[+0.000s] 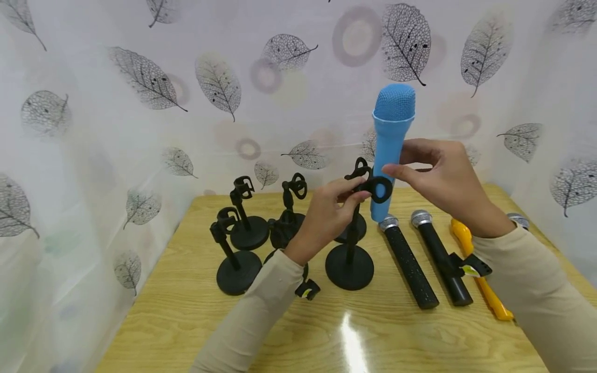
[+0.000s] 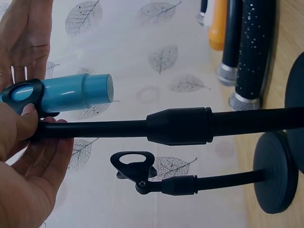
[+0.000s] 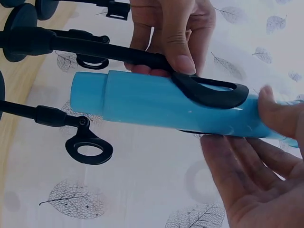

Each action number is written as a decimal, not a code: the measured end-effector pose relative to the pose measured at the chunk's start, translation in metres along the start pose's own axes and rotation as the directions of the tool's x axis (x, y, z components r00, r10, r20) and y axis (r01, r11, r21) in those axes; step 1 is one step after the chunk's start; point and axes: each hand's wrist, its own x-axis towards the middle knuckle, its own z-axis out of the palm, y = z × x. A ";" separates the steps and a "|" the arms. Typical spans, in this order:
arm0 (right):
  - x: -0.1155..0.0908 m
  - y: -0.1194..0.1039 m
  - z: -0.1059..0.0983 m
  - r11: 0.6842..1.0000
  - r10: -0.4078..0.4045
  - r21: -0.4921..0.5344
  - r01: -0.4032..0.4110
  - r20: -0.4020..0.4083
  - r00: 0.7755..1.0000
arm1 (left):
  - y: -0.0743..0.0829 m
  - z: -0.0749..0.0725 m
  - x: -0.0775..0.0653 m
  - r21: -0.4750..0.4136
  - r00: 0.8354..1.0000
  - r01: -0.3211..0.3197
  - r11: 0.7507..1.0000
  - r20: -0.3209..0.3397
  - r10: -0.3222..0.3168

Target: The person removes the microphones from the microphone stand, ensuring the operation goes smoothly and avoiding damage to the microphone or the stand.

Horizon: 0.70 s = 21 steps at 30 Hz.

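Observation:
A light blue microphone [image 1: 388, 140] stands nearly upright, head up, in my right hand [image 1: 445, 178], whose thumb and fingers pinch its handle. My left hand [image 1: 326, 212] grips the top of a black microphone stand [image 1: 350, 267] just below its clip [image 1: 381, 189]. In the right wrist view the clip's curved arms [image 3: 213, 95] lie around the blue handle, and the handle's lower end [image 3: 90, 92] sticks out past them. The left wrist view shows the stand's pole [image 2: 99, 129] running from the left fingers toward its round base.
Several other black stands [image 1: 239, 272] with empty clips are grouped left of and behind the held one. To the right lie two black microphones [image 1: 410, 264] [image 1: 443, 259], a yellow-orange one [image 1: 494, 298] and another silver head [image 1: 519, 220], partly behind the right arm. A leaf-patterned curtain [image 1: 298, 103] hangs behind the wooden table [image 1: 163, 321].

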 end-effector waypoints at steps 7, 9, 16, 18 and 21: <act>-0.006 0.010 0.009 0.997 0.053 0.055 -0.053 0.001 0.999 | -0.002 0.003 -0.001 0.001 1.000 0.009 1.000 -0.001 -0.009; -0.005 0.009 0.010 0.999 0.030 0.044 -0.029 -0.025 0.999 | -0.002 0.003 -0.001 -0.008 1.000 0.013 1.000 -0.004 -0.013; -0.001 0.004 0.005 0.998 0.029 0.050 -0.027 -0.036 0.999 | -0.001 0.002 -0.002 -0.022 1.000 0.025 0.999 -0.009 -0.025; -0.003 0.005 0.004 0.996 0.053 0.068 -0.051 -0.025 0.998 | -0.001 0.002 -0.001 -0.027 1.000 0.023 0.999 -0.011 -0.023; -0.005 0.010 0.005 0.992 0.057 0.114 -0.055 -0.017 0.998 | 0.000 0.001 -0.001 -0.040 1.000 0.020 0.999 -0.018 -0.021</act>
